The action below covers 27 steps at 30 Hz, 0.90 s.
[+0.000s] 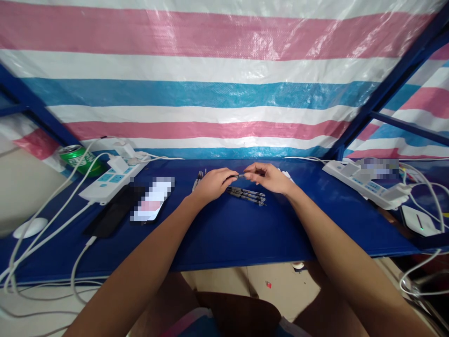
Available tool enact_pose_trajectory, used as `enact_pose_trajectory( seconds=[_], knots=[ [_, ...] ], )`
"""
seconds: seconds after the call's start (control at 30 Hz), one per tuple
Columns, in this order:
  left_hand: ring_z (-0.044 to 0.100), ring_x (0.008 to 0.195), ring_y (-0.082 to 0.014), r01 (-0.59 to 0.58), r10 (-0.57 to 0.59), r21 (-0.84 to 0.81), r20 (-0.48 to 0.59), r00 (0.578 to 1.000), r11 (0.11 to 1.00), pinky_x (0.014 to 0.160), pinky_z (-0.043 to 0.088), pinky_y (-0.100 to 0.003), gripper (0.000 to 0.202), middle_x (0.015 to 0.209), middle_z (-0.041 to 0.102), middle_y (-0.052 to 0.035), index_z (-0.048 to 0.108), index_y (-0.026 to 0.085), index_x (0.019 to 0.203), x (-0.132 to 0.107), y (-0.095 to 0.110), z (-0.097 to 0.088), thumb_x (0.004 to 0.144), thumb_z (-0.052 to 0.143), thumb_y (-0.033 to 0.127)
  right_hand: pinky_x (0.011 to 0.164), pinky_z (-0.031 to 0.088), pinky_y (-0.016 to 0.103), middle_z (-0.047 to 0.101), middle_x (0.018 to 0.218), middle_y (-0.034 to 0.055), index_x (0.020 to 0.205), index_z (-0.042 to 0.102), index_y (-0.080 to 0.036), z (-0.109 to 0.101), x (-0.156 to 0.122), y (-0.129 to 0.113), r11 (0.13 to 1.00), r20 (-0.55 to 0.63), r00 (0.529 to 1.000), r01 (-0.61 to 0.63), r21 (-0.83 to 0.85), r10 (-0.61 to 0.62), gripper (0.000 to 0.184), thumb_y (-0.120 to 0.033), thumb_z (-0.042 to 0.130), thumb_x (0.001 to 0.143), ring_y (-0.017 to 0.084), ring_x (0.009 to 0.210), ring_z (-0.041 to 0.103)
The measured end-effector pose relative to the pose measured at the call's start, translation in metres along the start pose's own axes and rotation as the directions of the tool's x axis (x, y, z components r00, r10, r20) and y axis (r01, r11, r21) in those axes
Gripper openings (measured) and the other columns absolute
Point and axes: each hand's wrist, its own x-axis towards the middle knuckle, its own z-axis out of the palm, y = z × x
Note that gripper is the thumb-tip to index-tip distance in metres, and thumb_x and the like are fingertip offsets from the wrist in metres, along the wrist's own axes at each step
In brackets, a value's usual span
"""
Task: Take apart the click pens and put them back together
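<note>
Pen (240,176): between your grips
Left grip (213,183): you pinch the pen
Right grip (269,177): at its right end, clasp unclear
Pen bundle (247,192): nearer you

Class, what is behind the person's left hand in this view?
Pen-like sticks show on both sides of the left hand; whatever it covers cannot be seen.

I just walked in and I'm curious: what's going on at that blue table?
A person at the blue table is holding a thin, pen-like thing in the left hand. The right hand is at its other end, though I can't tell how firmly it grips. A few pens lie on the table just below the hands, and more show behind the left hand. A lit phone lies off to the left.
</note>
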Motion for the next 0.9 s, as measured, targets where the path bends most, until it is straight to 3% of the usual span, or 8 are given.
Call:
enact_pose_trajectory(
  seconds=[0.17, 0.47, 0.67, 0.77, 0.9],
  knots=[
    [0.07, 0.115, -0.0237, 0.008, -0.008, 0.014, 0.001, 1.0, 1.0, 0.103, 0.052, -0.037, 0.032, 0.124, 0.076, -0.0056, 0.073, 0.026, 0.129, 0.0, 0.0, 0.0, 0.109, 0.049, 0.034, 0.079, 0.058, 0.034, 0.076, 0.102, 0.0067, 0.108, 0.074, -0.022, 0.0, 0.001, 0.002, 1.0, -0.02, 1.0, 0.018, 0.015, -0.017, 0.041, -0.055, 0.079, 0.086, 0.02, 0.089, 0.069],
    [0.071, 0.116, -0.0244, 0.012, -0.012, 0.015, 0.007, 1.0, 1.0, 0.105, 0.052, -0.038, 0.033, 0.125, 0.076, -0.0053, 0.073, 0.026, 0.128, 0.0, 0.0, 0.003, 0.109, 0.048, 0.034, 0.079, 0.059, 0.035, 0.078, 0.106, 0.0075, 0.116, 0.075, -0.022, 0.001, 0.001, 0.005, 1.0, 0.044, 0.999, 0.025, 0.0, -0.025, 0.034, -0.048, 0.07, 0.094, 0.023, 0.095, 0.072],
    [0.072, 0.115, -0.0255, 0.122, -0.122, 0.009, -0.063, 0.991, 0.992, 0.103, 0.054, -0.04, 0.025, 0.123, 0.078, -0.0057, 0.073, 0.024, 0.12, 0.001, -0.005, 0.003, 0.105, 0.054, 0.032, 0.092, 0.057, 0.041, 0.077, 0.11, 0.0071, 0.105, 0.075, -0.024, -0.006, 0.003, 0.006, 0.951, -0.18, 0.965, 0.137, -0.276, -0.191, 0.016, -0.031, 0.071, 0.091, 0.024, 0.097, 0.071],
    [0.074, 0.112, -0.026, 0.224, -0.229, -0.047, -0.146, 0.962, 0.973, 0.098, 0.057, -0.04, 0.019, 0.116, 0.08, -0.0051, 0.07, 0.025, 0.116, 0.001, -0.01, 0.003, 0.1, 0.062, 0.029, 0.092, 0.057, 0.041, 0.077, 0.109, 0.0084, 0.109, 0.073, -0.023, -0.013, 0.004, 0.009, 0.942, -0.255, 0.944, 0.126, -0.312, -0.21, 0.02, -0.031, 0.071, 0.091, 0.025, 0.096, 0.072],
    [0.076, 0.107, -0.0239, 0.251, -0.284, -0.17, -0.208, 0.936, 0.953, 0.096, 0.058, -0.038, 0.021, 0.113, 0.081, -0.0047, 0.065, 0.024, 0.118, 0.003, -0.012, -0.001, 0.097, 0.066, 0.026, 0.091, 0.058, 0.042, 0.077, 0.104, 0.0082, 0.121, 0.07, -0.023, -0.02, 0.005, 0.013, 0.955, -0.318, 0.935, 0.066, -0.289, -0.16, 0.032, -0.039, 0.071, 0.093, 0.024, 0.093, 0.073]
  ],
)
